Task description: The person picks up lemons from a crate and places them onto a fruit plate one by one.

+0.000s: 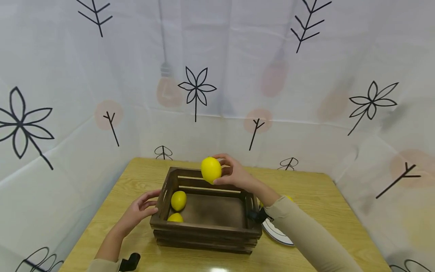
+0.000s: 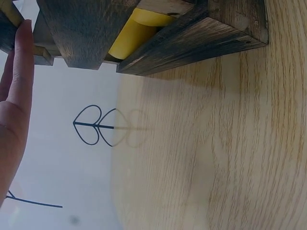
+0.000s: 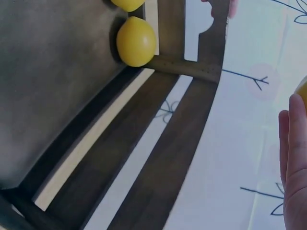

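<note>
The space was enclosed by a white cloth backdrop (image 1: 231,49), printed with black line plants and pale pink blots. Before it a pale wooden desk (image 1: 323,196) was set. On the desk a dark slatted crate (image 1: 207,238) was placed, open at the top. Beside its right end, a white plate (image 1: 276,235) with a dark line near the rim was partly blocked from sight by the right sleeve (image 1: 309,230). The crate's left end was touched by the left hand (image 1: 141,207), its fingers loosely extended along the outside and nothing grasped. The right hand (image 1: 234,173) was held over the crate, and a yellow lemon (image 1: 211,170) was gripped in the air between its thumb and curved fingers. Inside the crate, at the left end, a farther lemon (image 1: 178,200) and a nearer lemon (image 1: 175,217) were seen, the latter partly hidden by the front wall. Past the right sleeve, a yellow patch (image 1: 289,198) was glimpsed, too covered to be identified.
</note>
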### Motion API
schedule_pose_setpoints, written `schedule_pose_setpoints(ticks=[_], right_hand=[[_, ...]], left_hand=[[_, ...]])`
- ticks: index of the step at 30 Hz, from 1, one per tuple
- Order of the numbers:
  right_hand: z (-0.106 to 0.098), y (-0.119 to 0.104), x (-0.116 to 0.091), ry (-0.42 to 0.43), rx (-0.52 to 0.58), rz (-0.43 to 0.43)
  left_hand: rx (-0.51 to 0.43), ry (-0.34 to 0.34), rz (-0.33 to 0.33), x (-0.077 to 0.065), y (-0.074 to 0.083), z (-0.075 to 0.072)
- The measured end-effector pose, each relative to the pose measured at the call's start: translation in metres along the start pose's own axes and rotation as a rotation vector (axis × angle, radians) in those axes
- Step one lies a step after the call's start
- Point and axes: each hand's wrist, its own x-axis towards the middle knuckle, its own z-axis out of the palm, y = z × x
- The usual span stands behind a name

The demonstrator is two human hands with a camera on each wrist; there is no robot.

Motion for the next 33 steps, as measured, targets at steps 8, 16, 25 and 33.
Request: schedule_pose_setpoints(ticks=[8, 16, 25, 33], right_hand=[[-0.014, -0.003, -0.013, 0.062, -0.029, -0.027], [-0.025, -0.003, -0.028, 0.108, -0.045, -0.011], [-0.033, -0.001, -0.045, 0.143, -0.043, -0.001], [-0.038, 0.001, -0.059, 0.172, -0.052, -0.016]], left_hand=[[-0.016, -0.001, -0.009, 0.001, 0.001, 0.002], [-0.013, 0.002, -0.020, 0.000, 0.001, 0.001], [-0.019, 0.001, -0.045, 0.001, 0.000, 0.002], [-0.013, -0.003, -0.042, 0.000, 0.001, 0.001]])
